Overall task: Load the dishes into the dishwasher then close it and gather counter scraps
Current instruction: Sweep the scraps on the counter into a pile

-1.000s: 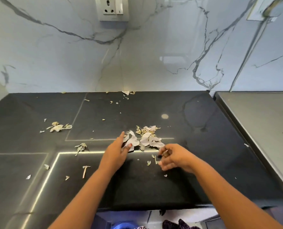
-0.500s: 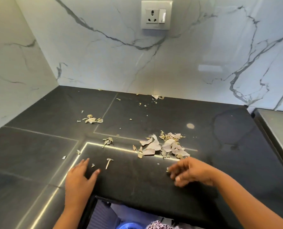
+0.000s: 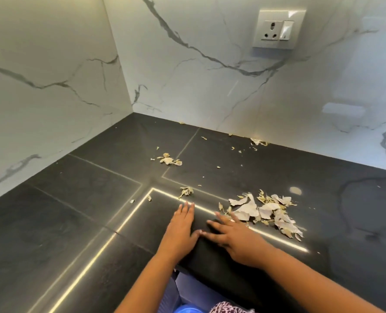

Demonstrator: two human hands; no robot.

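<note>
Fingers [image 3: 188,208] of both hands lie straight and flat on the black counter [image 3: 79,213], thumbs touching, holding nothing.

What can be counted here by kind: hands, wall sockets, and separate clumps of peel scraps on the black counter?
Hands: 2, the left hand and the right hand, both flat on the counter.
Wall sockets: 1.
Peel scrap clumps: 4, large pile, left clump, small clump, wall clump.
Total: 7.
</note>
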